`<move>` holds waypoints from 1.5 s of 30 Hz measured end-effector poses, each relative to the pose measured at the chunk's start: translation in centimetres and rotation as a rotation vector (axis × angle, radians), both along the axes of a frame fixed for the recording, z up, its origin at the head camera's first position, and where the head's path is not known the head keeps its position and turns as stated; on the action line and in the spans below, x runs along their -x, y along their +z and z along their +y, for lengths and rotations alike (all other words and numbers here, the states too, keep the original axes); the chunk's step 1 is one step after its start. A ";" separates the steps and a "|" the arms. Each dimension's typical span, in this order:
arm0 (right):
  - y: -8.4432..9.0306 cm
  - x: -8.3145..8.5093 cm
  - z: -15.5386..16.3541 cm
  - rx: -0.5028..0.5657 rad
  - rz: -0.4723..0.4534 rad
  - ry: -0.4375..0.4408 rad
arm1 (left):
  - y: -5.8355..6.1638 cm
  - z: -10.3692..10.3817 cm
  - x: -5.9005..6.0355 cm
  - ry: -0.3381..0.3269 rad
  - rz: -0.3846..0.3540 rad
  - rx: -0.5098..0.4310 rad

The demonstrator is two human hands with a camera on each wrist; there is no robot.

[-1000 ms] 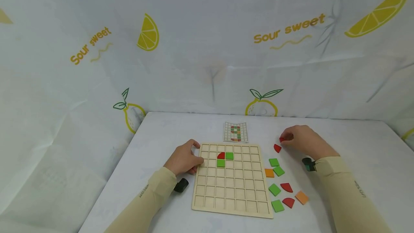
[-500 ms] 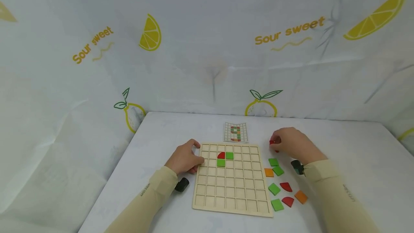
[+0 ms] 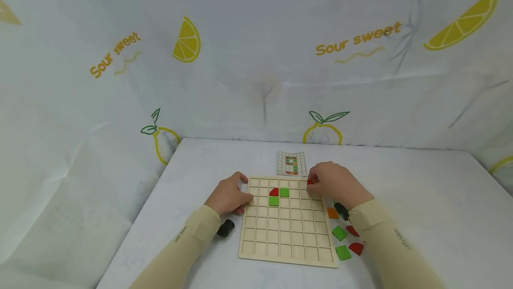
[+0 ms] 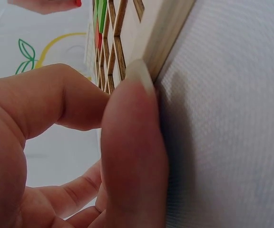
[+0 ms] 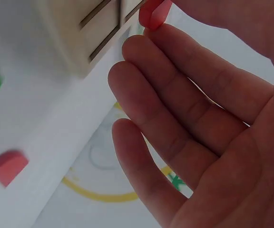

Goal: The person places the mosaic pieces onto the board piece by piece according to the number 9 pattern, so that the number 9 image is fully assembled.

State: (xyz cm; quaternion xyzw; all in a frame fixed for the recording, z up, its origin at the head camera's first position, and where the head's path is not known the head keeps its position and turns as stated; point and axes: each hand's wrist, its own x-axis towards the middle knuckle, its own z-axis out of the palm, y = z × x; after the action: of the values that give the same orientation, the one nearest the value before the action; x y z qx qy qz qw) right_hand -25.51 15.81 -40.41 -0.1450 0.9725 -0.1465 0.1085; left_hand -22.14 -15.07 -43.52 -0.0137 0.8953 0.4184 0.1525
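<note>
A wooden grid board [image 3: 286,235] lies on the white table. A red quarter-round tile [image 3: 274,192] and two green square tiles [image 3: 284,193] sit in its upper cells. My left hand [image 3: 228,197] grips the board's left edge [image 4: 149,38] between thumb and fingers. My right hand [image 3: 334,185] hovers over the board's upper right corner, pinching a small red tile [image 3: 310,182] at its fingertips; in the right wrist view that red tile [image 5: 154,13] shows above the board's corner [image 5: 84,38].
A small pattern card [image 3: 292,163] lies behind the board. Loose green [image 3: 343,252], red [image 3: 356,248] and orange [image 3: 332,213] tiles lie right of the board, partly under my right forearm. A lemon-print cloth backs the table.
My right hand has carried the red tile leftward from the loose pile to the board's upper right corner. The left hand has stayed on the board's edge.
</note>
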 end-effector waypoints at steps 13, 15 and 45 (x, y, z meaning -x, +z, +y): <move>-0.9 -0.7 -3.5 -0.028 0.071 0.119 | 0.1 0.0 0.0 0.000 0.001 -0.012; -1.0 -0.7 -3.7 -0.028 0.071 0.119 | 0.2 0.0 0.0 -0.002 0.004 -0.015; -1.0 -1.0 -4.2 -0.020 0.091 0.139 | 0.0 -0.2 0.2 -0.010 0.000 -0.008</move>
State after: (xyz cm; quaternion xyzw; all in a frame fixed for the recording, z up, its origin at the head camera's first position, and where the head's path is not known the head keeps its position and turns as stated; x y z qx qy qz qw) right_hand -24.55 11.61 -41.46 -0.2175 0.9654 -0.1223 0.0757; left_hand -22.32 -15.29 -43.52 -0.0086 0.8937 0.4210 0.1548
